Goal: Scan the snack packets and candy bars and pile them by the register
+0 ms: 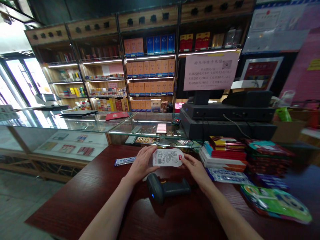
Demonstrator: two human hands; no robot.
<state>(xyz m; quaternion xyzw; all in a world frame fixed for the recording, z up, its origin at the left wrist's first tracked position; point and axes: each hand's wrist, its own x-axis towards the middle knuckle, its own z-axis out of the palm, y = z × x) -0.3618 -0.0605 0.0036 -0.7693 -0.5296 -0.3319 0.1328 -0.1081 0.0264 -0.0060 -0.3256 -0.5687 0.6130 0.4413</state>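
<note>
Hands, the left (pixel 143 160) and the right (pixel 196 169), are both closed on a pale printed pack (pixel 168 158), one at each end. The left takes its left end with fingers spread behind and the thumb lower down; the right pinches the other end beside a red mark. The pack appears raised off the desk (pixel 87 193), near the middle of its far edge, with close text and a barcode turned toward the wearer.

As for how far the work is along, the pack is in hand and its printed side is exposed; it has not been set down. A dark handheld scanner (pixel 172 188) lies on the desk between the forearms, nearer the wearer than the pack, a blue light showing on it; neither hand holds it. Whether the barcode has been read cannot be told.

The other goods also lie unheld: a blue-and-white wrapper (pixel 124 161) by the far left corner, partly behind the left hand; a stack of packets (pixel 225 155) toward the far right; a long blue-and-white packet (pixel 230 175) just nearer than that stack; and a green bag (pixel 275 203) along the right side.
</note>
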